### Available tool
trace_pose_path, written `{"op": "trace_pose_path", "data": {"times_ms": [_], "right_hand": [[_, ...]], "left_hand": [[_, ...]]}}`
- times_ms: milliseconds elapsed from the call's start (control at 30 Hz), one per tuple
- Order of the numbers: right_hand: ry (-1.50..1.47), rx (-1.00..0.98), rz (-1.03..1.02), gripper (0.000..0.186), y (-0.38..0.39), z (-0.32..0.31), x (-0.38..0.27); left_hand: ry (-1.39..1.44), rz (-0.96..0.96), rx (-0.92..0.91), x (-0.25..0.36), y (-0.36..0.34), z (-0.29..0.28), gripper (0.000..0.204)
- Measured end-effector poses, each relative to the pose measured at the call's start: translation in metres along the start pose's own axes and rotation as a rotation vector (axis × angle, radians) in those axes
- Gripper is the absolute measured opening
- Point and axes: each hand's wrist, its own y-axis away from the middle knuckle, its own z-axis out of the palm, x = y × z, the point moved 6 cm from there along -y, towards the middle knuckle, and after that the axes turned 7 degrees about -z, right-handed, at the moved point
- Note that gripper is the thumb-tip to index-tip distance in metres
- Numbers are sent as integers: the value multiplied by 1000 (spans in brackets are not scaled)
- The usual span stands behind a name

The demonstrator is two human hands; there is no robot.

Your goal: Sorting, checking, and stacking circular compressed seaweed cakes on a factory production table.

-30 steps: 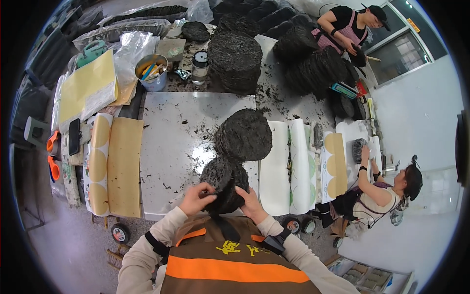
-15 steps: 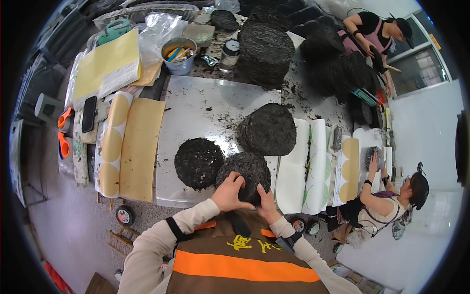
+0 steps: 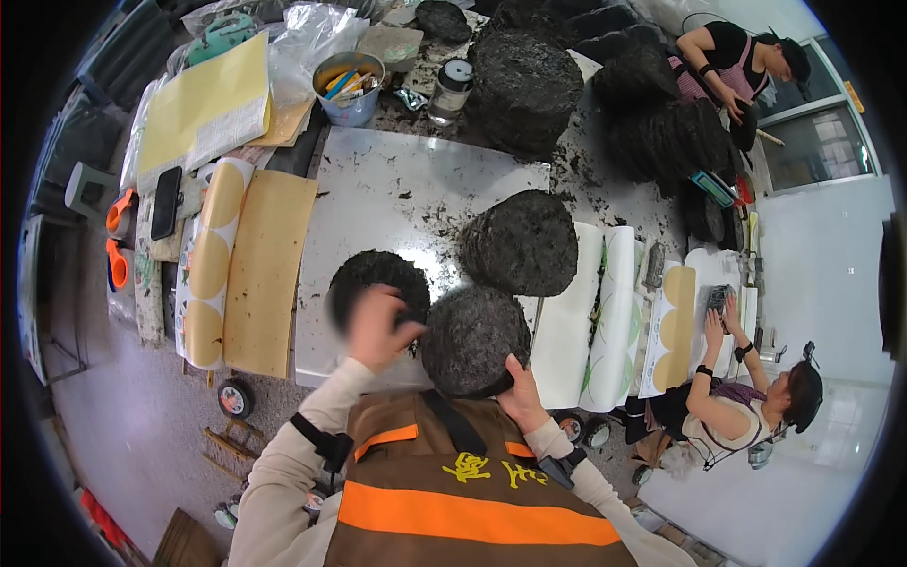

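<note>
Two round, dark, flat cakes that look like dried seaweed lie side by side at the near edge of the white board [image 3: 364,189]. My right hand [image 3: 520,395] grips the rim of the right cake [image 3: 472,340], thumb on top and fingers hidden below. Over the left cake [image 3: 378,269] is my left hand [image 3: 380,329], smeared by motion; whether its fingers hold that cake's edge I cannot make out. Just beyond, a stack of the same cakes [image 3: 521,244] leans slightly on the board.
Taller cake stacks [image 3: 526,94] stand at the back. A brown paper sheet [image 3: 269,274] lies left, white label rolls [image 3: 609,317] right. A bucket of tools [image 3: 348,90] and a jar [image 3: 450,93] stand behind the board. Two co-workers [image 3: 723,71] work at the right.
My left hand has left the right cake and moved left and up over the left cake. My right hand stays at the right cake's rim. The whole view has shifted slightly.
</note>
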Motion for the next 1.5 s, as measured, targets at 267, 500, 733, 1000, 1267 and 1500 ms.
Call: {"op": "trace_pose_path", "data": {"times_ms": [267,500,733,1000,1267,1500], "right_hand": [[77,-32,-42,50,18,42,-12],[-65,35,17,51,6,11,-3],[44,-22,16,48,19,22,3],[67,-91,-19,51,18,37,-12],[44,-77,5,54,15,27,0],[169,-143,-93,54,21,52,-17]], "left_hand": [[686,-243,-713,46,28,47,38],[299,-444,59,-42,2,-43,30],[376,-121,-350,61,21,21,45],[810,-524,-614,15,19,-3,24],[19,-58,-322,21,17,4,42],[426,-240,-685,74,23,19,36]]}}
